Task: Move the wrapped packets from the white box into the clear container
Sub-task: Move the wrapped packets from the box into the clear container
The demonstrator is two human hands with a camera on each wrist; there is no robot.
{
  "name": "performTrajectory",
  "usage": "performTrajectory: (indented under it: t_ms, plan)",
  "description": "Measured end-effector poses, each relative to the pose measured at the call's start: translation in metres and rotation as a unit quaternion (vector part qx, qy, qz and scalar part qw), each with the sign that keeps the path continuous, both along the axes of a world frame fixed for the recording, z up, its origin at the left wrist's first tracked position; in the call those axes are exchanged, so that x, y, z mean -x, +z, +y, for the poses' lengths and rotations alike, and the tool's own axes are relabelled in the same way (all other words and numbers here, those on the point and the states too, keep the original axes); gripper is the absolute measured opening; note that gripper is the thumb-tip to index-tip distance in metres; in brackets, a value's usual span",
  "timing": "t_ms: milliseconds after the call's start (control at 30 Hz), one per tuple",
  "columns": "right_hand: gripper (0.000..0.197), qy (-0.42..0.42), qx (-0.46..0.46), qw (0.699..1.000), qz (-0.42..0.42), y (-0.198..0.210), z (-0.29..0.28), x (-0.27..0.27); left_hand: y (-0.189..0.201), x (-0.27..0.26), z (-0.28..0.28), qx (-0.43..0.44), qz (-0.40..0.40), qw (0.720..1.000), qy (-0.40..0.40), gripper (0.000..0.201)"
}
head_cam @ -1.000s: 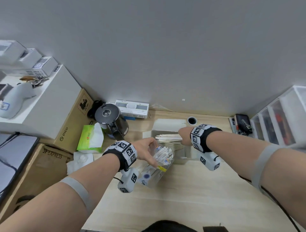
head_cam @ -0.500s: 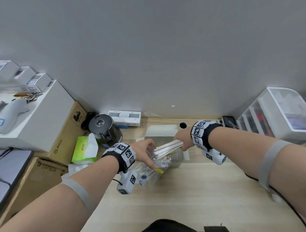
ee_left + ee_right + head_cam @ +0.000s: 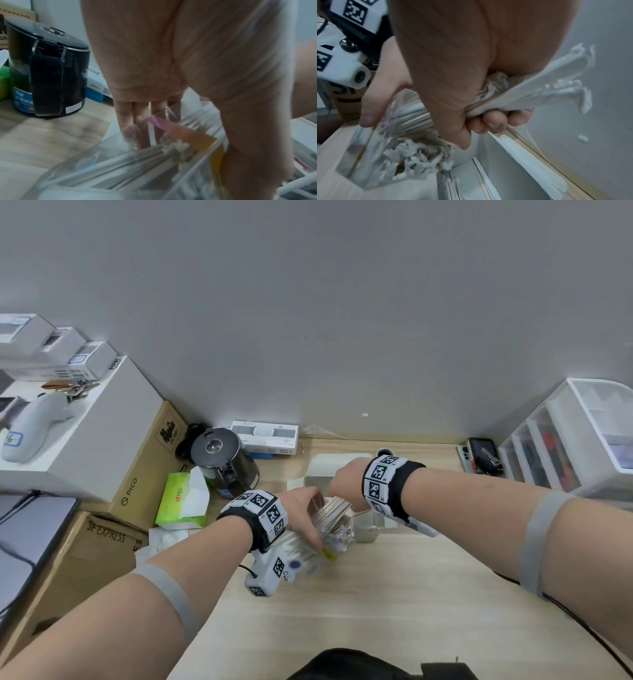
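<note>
The clear container (image 3: 303, 554) lies tilted on the wooden desk, mouth toward the wall. My left hand (image 3: 308, 518) grips it near the mouth, fingers (image 3: 130, 115) behind its far wall and thumb (image 3: 373, 105) on the near side. My right hand (image 3: 344, 484) clutches a thick bundle of white paper-wrapped packets (image 3: 539, 83) and holds the bundle's lower end in the container's mouth (image 3: 334, 511). Other packets (image 3: 137, 162) lie inside the container. The open white box (image 3: 488, 169) sits just below and behind, with a few packets left on its floor.
A black kettle (image 3: 222, 460) and a green tissue pack (image 3: 181, 501) stand left of the container. Cardboard boxes (image 3: 144, 470) line the left side. A white drawer unit (image 3: 575, 440) and keys beside a phone (image 3: 483, 455) are at the right. Bare desk lies in front.
My right hand lifted the bundle of packets out of the white box and brought it left and down into the container's mouth. The left hand kept hold of the container.
</note>
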State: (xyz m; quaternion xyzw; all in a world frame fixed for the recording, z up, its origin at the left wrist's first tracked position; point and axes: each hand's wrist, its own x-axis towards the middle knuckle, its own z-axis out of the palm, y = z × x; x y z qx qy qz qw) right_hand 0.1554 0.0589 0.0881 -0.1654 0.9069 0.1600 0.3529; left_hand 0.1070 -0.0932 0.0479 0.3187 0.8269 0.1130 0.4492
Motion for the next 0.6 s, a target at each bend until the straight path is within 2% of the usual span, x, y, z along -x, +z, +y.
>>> performTrajectory:
  t_ms: [67, 133, 233, 300, 433, 533, 600]
  plan:
    - [0.016, 0.005, 0.015, 1.000, 0.020, 0.000, -0.007, -0.001, -0.001, -0.001, 0.000, -0.009, 0.002, 1.000, 0.010, 0.095]
    - [0.017, -0.001, 0.032, 0.999, 0.018, 0.001, -0.013, -0.003, -0.004, -0.002, 0.000, -0.029, -0.006, 0.999, 0.028, 0.088]
    - [0.039, -0.028, 0.083, 0.995, 0.041, 0.000, -0.014, -0.007, -0.005, -0.001, -0.002, -0.044, -0.019, 0.998, 0.050, 0.076]
    - [0.058, -0.052, 0.109, 0.991, 0.054, 0.004, -0.007, -0.007, -0.005, 0.000, -0.005, -0.049, -0.026, 0.997, 0.057, 0.085]
    - [0.074, -0.113, 0.121, 0.986, 0.026, 0.015, 0.009, 0.002, -0.005, -0.001, -0.009, -0.038, -0.028, 0.997, 0.059, 0.109]
    - [0.082, -0.217, 0.206, 0.954, 0.009, 0.001, 0.025, 0.001, -0.005, -0.001, -0.010, -0.035, -0.028, 0.997, 0.064, 0.096]
    - [0.082, -0.312, 0.275, 0.910, -0.017, -0.009, 0.030, -0.004, -0.006, 0.000, -0.010, -0.042, -0.024, 0.997, 0.062, 0.089]
